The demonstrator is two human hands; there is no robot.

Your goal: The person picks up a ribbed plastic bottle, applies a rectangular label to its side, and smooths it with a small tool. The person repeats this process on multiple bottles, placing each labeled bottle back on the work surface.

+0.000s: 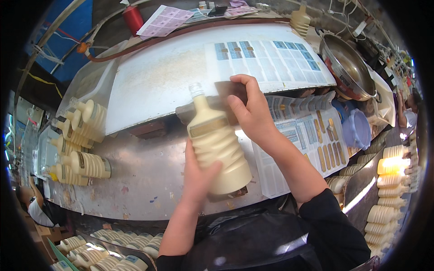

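Hands (199,174) at a ribbed, cream, clear-necked bottle (219,147)

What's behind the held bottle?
The bottle has white board and a greyish piece behind its neck; metal table and part of a dark object show past its base. Its body and left hand hide the rest.

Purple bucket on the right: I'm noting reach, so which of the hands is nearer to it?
Right. The right hand is to the left of the purple bucket; the left hand is farther left, on the cream bottle.
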